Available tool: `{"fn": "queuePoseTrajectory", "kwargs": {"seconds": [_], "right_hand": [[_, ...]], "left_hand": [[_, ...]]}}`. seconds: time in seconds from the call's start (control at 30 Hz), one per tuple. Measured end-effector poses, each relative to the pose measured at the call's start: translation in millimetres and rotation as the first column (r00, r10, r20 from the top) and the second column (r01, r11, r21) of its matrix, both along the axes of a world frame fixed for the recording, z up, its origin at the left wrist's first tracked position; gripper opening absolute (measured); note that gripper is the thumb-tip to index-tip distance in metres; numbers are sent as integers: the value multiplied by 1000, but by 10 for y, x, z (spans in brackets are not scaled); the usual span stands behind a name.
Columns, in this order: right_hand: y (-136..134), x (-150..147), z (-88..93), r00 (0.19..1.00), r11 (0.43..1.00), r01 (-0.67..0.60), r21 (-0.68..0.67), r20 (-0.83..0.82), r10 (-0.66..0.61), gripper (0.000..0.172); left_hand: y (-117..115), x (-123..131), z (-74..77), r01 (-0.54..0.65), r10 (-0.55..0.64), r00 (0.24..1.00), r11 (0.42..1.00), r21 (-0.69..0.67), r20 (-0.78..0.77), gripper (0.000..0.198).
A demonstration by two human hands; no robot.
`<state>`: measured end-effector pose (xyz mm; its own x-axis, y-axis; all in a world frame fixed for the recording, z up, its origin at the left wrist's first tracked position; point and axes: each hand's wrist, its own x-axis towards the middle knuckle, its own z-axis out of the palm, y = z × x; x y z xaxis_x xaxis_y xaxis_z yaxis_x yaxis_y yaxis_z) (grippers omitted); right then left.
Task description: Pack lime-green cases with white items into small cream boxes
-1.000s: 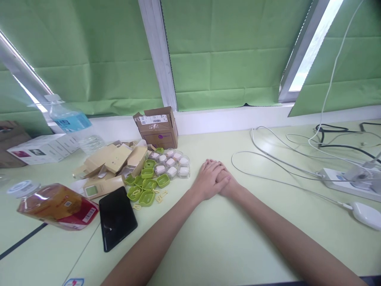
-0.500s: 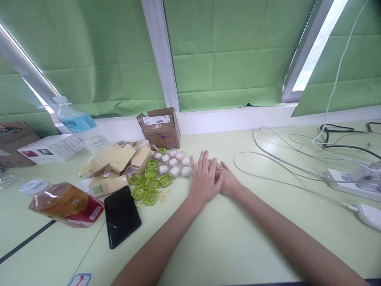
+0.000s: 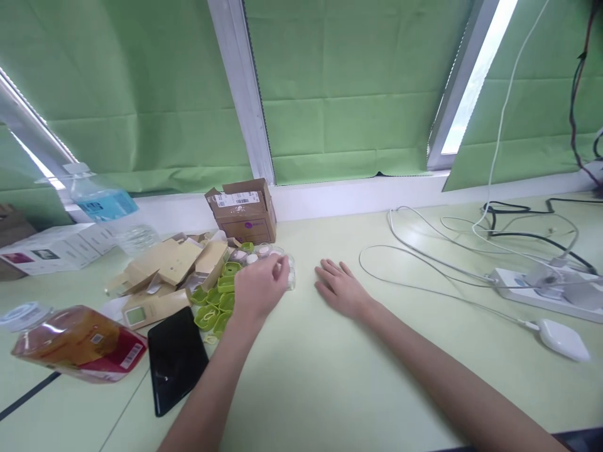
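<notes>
Your left hand: your left hand (image 3: 258, 289) hangs in front of the cardboard box (image 3: 242, 210), fingers curled down onto the clear cases (image 3: 260, 251). I cannot tell whether they have closed on one.
Your right hand: your right hand (image 3: 340, 290) lies flat, palm down, to the right of the box. Its fingers are spread and it holds nothing, so it looks to be merely resting.
Clear cases: they sit huddled just in front of the box, partly hidden under your left hand.
Green cases: the green cases (image 3: 214, 301) are bunched in front and left of the box, touching one another, seemingly sorted by kind.
Cartons: the tan cartons (image 3: 172, 260) are heaped left of the box and crowd the green cases.
Phone: the black phone (image 3: 175, 358) lies flat, well in front of the box.
Edges: the box stands by the sill at the tabletop's (image 3: 330, 376) far edge, and the cables (image 3: 424, 251) loop well to its right.
Open room: the bare tabletop runs from your right hand towards you.
</notes>
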<state>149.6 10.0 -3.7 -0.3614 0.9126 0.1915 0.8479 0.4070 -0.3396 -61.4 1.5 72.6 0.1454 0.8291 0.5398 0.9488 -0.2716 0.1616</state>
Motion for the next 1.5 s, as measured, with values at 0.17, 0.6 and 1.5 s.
{"fn": "queuePoseTrajectory", "kwargs": {"seconds": [0.17,0.6,1.5], "right_hand": [[-11,-5,9,1000,1000,-3,-15,0,3,51],[1,-9,16,999,1000,-9,-27,-52,7,47],[7,-48,-93,818,873,-230,431,-400,413,42]], "left_hand": [[108,-138,34,-210,199,976,965,-155,-85,46],[28,-271,163,-390,298,920,753,-530,-255,41],[-301,523,-227,239,-258,966,891,-386,3,24]]}}
